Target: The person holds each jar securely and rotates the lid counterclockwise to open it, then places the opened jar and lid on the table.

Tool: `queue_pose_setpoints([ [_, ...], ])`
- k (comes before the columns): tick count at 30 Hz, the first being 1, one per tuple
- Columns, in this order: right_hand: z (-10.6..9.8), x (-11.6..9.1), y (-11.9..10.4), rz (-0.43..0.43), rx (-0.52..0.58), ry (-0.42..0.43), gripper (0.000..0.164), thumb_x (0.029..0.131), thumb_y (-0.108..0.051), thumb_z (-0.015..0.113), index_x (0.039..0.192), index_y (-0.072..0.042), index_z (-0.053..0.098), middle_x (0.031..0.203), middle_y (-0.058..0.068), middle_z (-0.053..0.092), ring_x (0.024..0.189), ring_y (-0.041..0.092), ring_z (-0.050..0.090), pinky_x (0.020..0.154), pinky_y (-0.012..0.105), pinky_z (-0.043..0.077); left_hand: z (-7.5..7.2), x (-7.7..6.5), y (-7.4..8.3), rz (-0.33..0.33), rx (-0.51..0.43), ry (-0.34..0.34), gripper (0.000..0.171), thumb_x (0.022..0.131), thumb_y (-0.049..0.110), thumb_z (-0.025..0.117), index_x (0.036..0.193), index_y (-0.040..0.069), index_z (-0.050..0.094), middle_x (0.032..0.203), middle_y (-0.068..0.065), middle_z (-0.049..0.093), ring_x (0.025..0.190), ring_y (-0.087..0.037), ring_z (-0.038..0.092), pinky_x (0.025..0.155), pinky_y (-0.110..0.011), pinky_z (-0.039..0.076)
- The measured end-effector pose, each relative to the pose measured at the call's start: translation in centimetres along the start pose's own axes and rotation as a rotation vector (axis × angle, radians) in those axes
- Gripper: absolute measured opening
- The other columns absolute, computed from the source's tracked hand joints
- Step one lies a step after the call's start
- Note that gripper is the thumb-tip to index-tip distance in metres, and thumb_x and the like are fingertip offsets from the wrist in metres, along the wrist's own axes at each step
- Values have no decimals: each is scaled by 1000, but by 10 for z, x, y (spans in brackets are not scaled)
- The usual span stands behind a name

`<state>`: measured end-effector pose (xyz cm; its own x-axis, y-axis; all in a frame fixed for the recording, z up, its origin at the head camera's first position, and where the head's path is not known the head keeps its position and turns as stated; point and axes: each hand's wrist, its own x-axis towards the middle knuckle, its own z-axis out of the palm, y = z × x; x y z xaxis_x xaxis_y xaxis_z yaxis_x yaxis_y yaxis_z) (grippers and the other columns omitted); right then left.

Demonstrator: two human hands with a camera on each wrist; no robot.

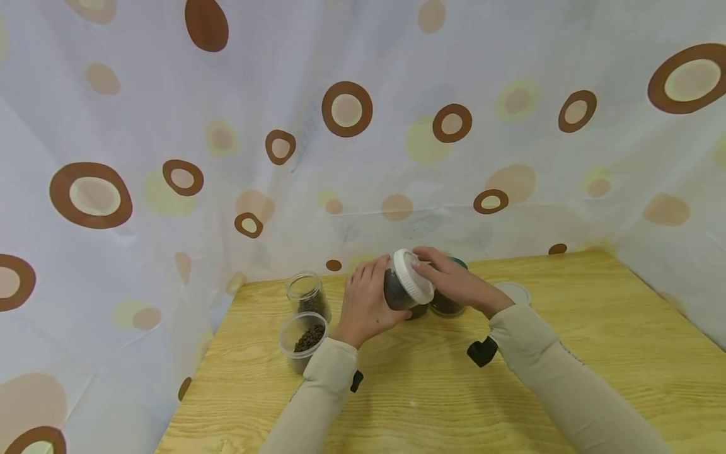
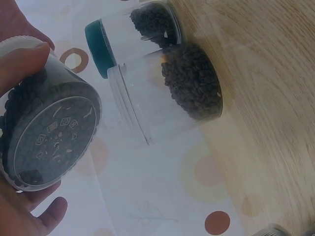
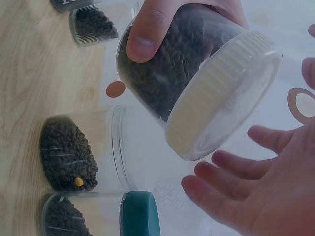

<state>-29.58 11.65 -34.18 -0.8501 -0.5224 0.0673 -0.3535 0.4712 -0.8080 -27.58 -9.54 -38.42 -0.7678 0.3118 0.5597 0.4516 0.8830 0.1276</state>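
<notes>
My left hand grips a clear jar full of dark beans, its thumb along the jar's side. The jar is tilted above the table, with a ribbed white screw lid on it. Around that lid my right hand has its fingers extended; the right wrist view shows them spread beside the rim. Behind the held jar stands a wide clear jar without a lid, partly filled with dark beans and one small yellow piece. Touching it is a jar with a green lid, also partly filled.
Left of my left hand, a tall open glass jar and a low clear tub hold brown pellets. A flat pale lid lies on the wooden table behind my right wrist. Patterned sheeting rises behind the table and along its sides.
</notes>
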Motion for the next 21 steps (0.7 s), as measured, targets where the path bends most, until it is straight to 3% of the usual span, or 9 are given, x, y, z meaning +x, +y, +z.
queue_pose_setpoints([
  [5, -1, 0, -2, 78, -33, 24, 74, 104, -55, 32, 159, -7, 15, 160, 27, 26, 146, 47, 30, 115, 64, 31, 1, 0, 0, 18, 4, 26, 107, 62, 57, 88, 147, 12, 40, 137, -8, 59, 123, -27, 56, 95, -47, 50],
  [9, -2, 0, -6, 175, -33, 4, 84, 100, -65, 31, 158, -6, 17, 161, 25, 24, 139, 46, 41, 101, 57, 48, 3, -1, 1, 31, 1, 40, 106, 62, 56, 89, 146, 11, 41, 136, -8, 59, 122, -27, 56, 93, -45, 50],
  [12, -3, 1, -7, 209, -22, -9, 84, 98, -69, 31, 153, -6, 30, 143, 26, 45, 110, 37, 60, 75, 41, 55, 4, -1, 2, 32, 1, 37, 106, 62, 56, 89, 146, 11, 41, 136, -8, 59, 121, -27, 56, 92, -45, 50],
  [15, -3, 1, -9, 238, -31, -11, 82, 96, -73, 31, 146, -9, 39, 116, 18, 57, 83, 24, 57, 61, 32, 48, 5, -2, 3, 26, 8, 23, 107, 63, 55, 88, 148, 12, 39, 138, -8, 58, 123, -27, 54, 94, -45, 49],
  [17, -3, 1, -10, 254, -45, -17, 83, 94, -75, 31, 144, -10, 41, 106, 15, 58, 77, 22, 54, 59, 32, 47, 6, -2, 3, 23, 13, 15, 107, 64, 55, 88, 148, 13, 38, 138, -7, 57, 123, -27, 54, 95, -45, 49],
  [21, -3, 0, -13, 284, -71, -24, 87, 93, -77, 31, 146, -9, 38, 103, 12, 59, 77, 22, 55, 61, 32, 48, 7, -3, 3, 24, 18, 8, 108, 63, 53, 89, 149, 13, 37, 138, -7, 57, 123, -27, 54, 96, -46, 49],
])
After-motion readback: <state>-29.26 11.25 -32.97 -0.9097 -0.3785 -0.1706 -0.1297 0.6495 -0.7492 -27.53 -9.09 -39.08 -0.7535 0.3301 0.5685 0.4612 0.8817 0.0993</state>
